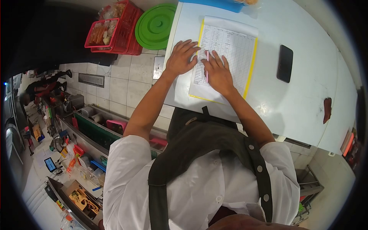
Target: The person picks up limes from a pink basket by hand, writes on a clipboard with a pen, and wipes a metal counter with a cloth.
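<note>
Printed sheets (230, 53) with a table of rows lie on a yellow-edged folder or board (251, 71) on the white table. My left hand (182, 57) rests at the sheets' left edge, fingers spread and holding nothing. Over the middle-left of the page lies my right hand (219, 74), with a pink pen (207, 67) held upright along its fingers. The pen's tip is too small to make out. To the right of the papers, a black phone (285, 63) lies flat on the table.
A dark red object (327, 110) lies near the table's right side, and a blue tray (214, 5) at its far edge. Red crates (126, 34) and a green lidded bin (156, 27) stand on the floor to the left. Behind, another person (44, 86) is near a cluttered counter.
</note>
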Demonstrator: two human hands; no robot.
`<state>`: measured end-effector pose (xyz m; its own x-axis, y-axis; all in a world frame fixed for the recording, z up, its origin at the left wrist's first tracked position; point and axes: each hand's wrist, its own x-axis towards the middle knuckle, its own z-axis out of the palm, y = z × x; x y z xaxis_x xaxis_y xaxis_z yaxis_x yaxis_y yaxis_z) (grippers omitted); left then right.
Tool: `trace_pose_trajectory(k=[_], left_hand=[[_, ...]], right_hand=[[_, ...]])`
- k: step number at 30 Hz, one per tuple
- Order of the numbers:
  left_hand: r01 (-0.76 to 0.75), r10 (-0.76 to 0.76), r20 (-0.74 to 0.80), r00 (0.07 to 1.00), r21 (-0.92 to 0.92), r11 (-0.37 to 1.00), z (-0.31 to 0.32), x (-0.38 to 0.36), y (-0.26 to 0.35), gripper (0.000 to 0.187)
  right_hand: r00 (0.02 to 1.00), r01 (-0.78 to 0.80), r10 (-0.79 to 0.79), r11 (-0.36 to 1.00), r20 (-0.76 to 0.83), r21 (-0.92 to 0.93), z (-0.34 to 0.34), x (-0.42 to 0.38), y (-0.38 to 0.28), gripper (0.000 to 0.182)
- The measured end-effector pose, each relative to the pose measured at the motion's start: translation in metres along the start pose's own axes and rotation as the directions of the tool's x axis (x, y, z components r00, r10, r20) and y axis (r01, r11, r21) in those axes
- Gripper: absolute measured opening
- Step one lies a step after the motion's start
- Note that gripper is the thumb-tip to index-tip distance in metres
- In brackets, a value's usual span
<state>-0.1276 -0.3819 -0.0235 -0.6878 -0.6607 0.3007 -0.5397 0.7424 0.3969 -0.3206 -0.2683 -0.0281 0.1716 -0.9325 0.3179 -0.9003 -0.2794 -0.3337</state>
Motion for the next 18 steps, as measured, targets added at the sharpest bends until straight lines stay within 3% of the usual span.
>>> trace_pose_trajectory(k=[6,9,13,16,18], left_hand=[[-0.001,0.001,0.009,1.0,0.009,1.0,0.001,0.0,-0.001,0.041],[0.001,-0.001,0.013,1.0,0.012,1.0,0.001,0.0,-0.001,0.041],[0.005,-0.005,0.008,1.0,0.012,1.0,-0.001,0.001,0.001,0.041],[0.007,-0.007,0.007,1.0,0.006,1.0,-0.001,0.001,0.001,0.041],[0.009,-0.009,0.004,1.0,0.004,1.0,-0.001,0.0,0.001,0.041]], right_hand=[[1.0,-0.012,0.015,0.987,-0.013,0.163,-0.002,0.011,0.016,0.028],[0.998,-0.054,0.032,0.896,0.058,0.441,-0.009,0.028,0.045,0.029],[0.996,-0.042,0.0,0.895,0.092,0.445,-0.012,0.042,0.06,0.031],[0.998,-0.059,0.055,0.875,0.022,0.481,-0.009,0.047,0.061,0.032],[0.993,-0.117,0.101,0.864,0.059,0.49,-0.011,0.049,0.06,0.032]])
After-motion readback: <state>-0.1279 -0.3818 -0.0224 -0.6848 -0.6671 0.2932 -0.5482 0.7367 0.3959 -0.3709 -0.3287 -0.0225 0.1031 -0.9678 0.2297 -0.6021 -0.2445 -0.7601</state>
